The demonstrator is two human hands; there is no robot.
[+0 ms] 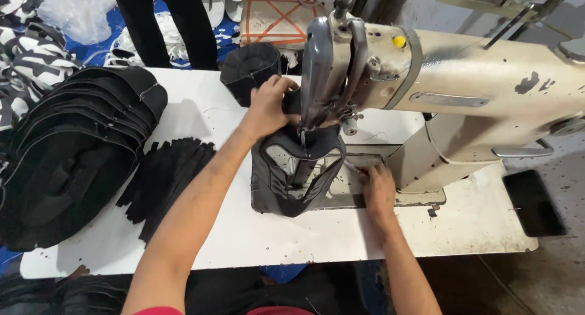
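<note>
A black shoe-upper piece (292,175) with grey panels lies under the needle of a cream industrial sewing machine (463,83). My left hand (268,104) grips the far end of that piece, just left of the machine's head. My right hand (376,184) rests flat on the machine bed at the piece's right edge, its fingertips touching the fabric. The needle area is partly hidden by the grey head cover (320,65).
The white table (317,236) holds a big stack of black curved pieces (73,150) at the left, a fan of black strips (164,178) and a black cup-shaped part (250,68) behind my left hand. A person in black trousers (164,22) stands beyond the table.
</note>
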